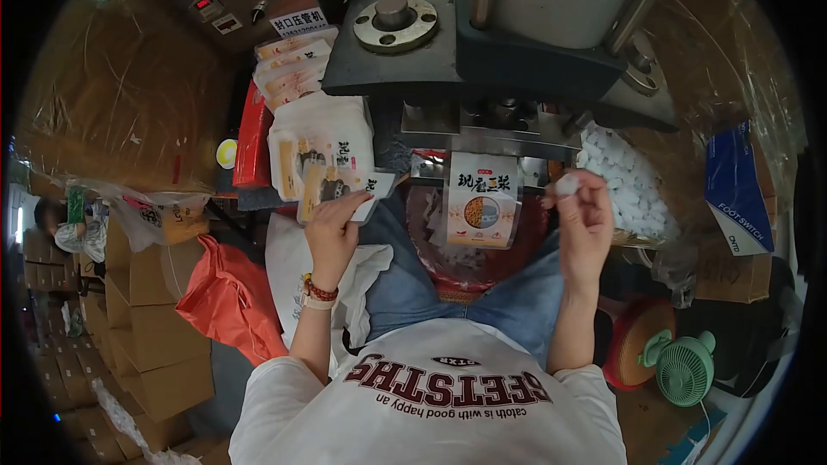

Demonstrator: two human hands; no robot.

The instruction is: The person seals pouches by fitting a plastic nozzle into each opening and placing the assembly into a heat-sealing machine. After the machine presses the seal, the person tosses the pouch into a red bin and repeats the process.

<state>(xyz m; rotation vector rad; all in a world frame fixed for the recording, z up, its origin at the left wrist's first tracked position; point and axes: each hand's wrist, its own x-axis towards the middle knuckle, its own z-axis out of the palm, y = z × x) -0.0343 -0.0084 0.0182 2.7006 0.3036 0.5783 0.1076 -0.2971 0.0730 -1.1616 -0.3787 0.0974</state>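
My left hand [334, 228] has its fingers closed on the edge of a printed pouch [326, 185] at the left, at the near side of a pile of similar pouches [297, 142]. My right hand [587, 228] is raised at the right, pinching a small white plastic piece [567, 184] between thumb and fingertips. Between the hands, another printed pouch [482, 207] hangs upright under the press, its top edge at the metal jaws [469, 145]. Beside my right hand lies a heap of small white plastic pieces [624, 176].
The dark press [396, 69] spans the far side, with a control panel [220, 0] at the left. A red box [251, 133] borders the pouches. A red bag [228, 297] hangs at left. A blue foot-switch box [739, 194] and green fan [685, 370] are at right.
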